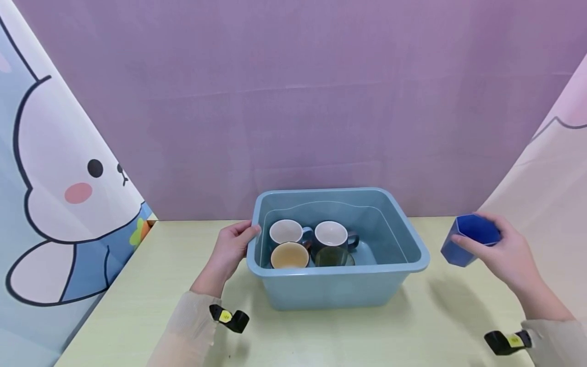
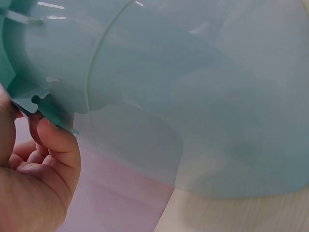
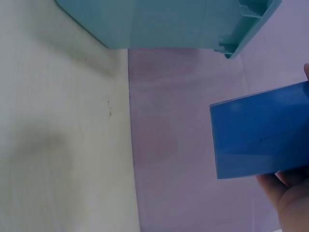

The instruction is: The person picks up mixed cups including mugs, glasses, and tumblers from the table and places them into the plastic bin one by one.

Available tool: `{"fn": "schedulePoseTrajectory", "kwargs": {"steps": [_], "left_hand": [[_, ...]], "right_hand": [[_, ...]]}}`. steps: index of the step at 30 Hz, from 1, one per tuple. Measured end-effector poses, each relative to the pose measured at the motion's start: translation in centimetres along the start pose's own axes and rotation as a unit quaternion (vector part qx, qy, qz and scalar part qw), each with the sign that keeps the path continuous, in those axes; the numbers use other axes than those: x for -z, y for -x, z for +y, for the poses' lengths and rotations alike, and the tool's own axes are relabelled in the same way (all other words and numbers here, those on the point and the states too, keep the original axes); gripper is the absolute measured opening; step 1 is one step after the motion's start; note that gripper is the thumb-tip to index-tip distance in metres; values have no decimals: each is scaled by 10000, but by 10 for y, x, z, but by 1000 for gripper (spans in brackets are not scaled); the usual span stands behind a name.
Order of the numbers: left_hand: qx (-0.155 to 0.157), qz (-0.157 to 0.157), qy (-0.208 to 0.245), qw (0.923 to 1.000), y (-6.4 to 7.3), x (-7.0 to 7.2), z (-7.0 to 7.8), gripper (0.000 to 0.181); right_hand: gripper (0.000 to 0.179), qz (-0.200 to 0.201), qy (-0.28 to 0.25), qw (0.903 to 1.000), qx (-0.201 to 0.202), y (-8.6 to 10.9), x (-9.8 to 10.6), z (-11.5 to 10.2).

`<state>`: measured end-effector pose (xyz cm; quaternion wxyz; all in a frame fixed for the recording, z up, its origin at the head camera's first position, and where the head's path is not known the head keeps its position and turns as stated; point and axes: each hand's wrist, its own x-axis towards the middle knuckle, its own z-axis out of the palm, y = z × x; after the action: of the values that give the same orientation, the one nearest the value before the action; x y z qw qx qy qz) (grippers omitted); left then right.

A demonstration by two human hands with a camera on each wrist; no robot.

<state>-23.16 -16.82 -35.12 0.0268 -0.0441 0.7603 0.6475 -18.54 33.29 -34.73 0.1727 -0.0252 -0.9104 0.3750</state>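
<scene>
A light-blue plastic tub stands on the table, and my left hand grips the left end of its rim. In the left wrist view the fingers curl under that rim. Off the tub's right side, my right hand holds a blue hexagonal cup above the table, thumb on the near side. The right wrist view shows the cup apart from the tub. Inside the tub are a white-lined mug with a blue handle, a dark mug, a cream-lined cup and a dark green glass cup.
The pale wooden table meets a purple cloth backdrop behind the tub. A cartoon-printed cloth hangs at the left, and a pale cloth at the right. Each wrist bears a black strap.
</scene>
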Motion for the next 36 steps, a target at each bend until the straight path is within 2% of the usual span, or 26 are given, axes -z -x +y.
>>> {"fn": "schedulePoseTrajectory", "kwargs": {"steps": [11,18,36], "left_hand": [[-17,-35,86,10000,0,1,-1,40],[27,-38,111,9999,-1,2,-2,39],[-39,-29,79,10000,0,2,-1,41]], "right_hand": [[75,-191,-31,9998,36,-6,4,-20],[72,-199,20,9998,45,-8,8,-35],[70,-297,-129,9988,362,-15,8,-68]]}}
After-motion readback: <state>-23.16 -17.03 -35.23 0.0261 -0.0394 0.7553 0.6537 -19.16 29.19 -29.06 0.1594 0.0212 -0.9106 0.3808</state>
